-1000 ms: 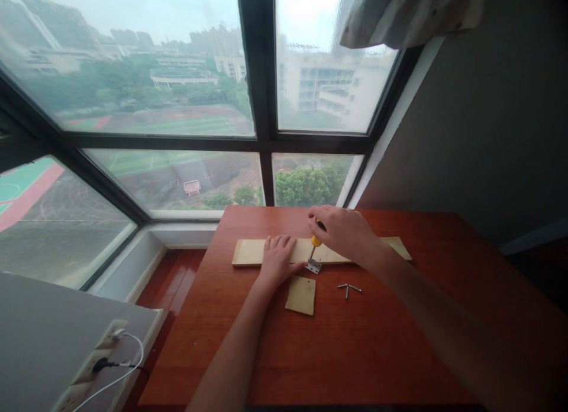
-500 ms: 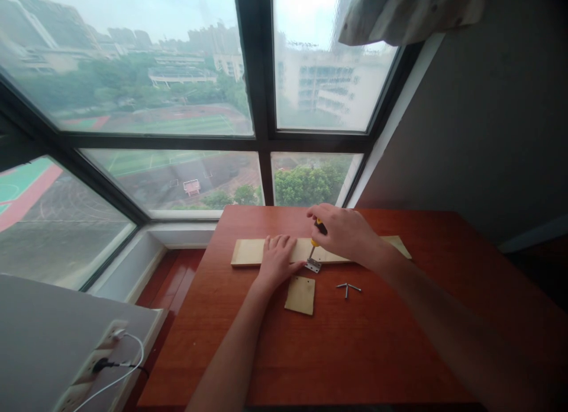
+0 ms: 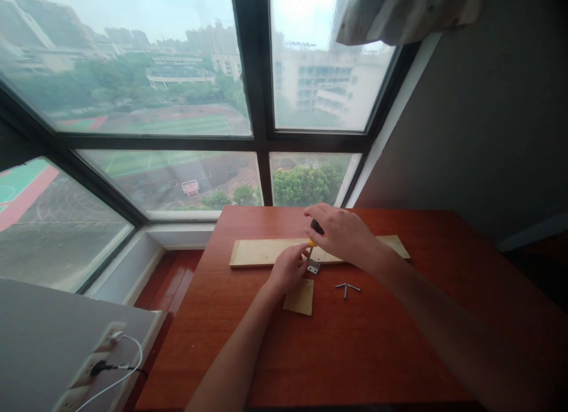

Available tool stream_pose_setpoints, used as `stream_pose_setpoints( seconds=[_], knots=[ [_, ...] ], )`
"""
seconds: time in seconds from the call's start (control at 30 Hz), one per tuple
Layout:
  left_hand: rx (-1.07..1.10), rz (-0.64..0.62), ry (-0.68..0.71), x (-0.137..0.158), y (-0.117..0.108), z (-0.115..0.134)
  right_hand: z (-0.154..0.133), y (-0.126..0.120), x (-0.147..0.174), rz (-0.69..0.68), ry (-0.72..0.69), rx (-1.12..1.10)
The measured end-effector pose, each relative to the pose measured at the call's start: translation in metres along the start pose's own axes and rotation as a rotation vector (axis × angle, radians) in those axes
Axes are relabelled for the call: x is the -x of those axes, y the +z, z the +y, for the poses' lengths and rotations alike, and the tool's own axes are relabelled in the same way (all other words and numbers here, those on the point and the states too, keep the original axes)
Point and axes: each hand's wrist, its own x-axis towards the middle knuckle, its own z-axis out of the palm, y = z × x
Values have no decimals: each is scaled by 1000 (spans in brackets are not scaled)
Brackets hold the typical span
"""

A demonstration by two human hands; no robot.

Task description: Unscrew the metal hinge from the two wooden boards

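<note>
My right hand point(image 3: 335, 229) is wrapped round a screwdriver point(image 3: 313, 242) with a black and yellow handle, its shaft pointing down. Below it a metal hinge point(image 3: 313, 267) lies at the near edge of a long pale wooden board point(image 3: 252, 253). My left hand point(image 3: 289, 269) is closed, thumb and fingertips together beside the screwdriver's tip; what they pinch, if anything, is too small to make out. Just in front of the left hand lies a small square wooden piece point(image 3: 299, 298), partly covered by that hand.
Several screws point(image 3: 347, 288) lie loose on the reddish-brown table point(image 3: 377, 353), right of the small wooden piece. A large window point(image 3: 261, 142) rises behind the table. At the lower left, power sockets point(image 3: 95, 364) hold plugged-in cables.
My left hand has lifted from lying spread on the board and moved right, its fingers now drawn together at the screwdriver's tip. The right hand stays on the screwdriver, almost unmoved.
</note>
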Motion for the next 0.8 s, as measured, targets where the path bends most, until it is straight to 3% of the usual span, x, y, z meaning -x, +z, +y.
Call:
stream_pose_setpoints(
  seconds=[0.27, 0.47, 0.67, 0.8],
  knots=[
    [-51, 5, -11, 0, 0, -2, 0, 0, 2, -3, -104, -93],
    [-22, 18, -6, -1, 3, -4, 0, 0, 1, 1, 40, -3],
    [-29, 53, 0, 0, 8, -7, 1, -3, 4, -12, -112, -107],
    [-44, 60, 0, 0, 8, -7, -2, -4, 3, 16, -24, -3]
  ],
)
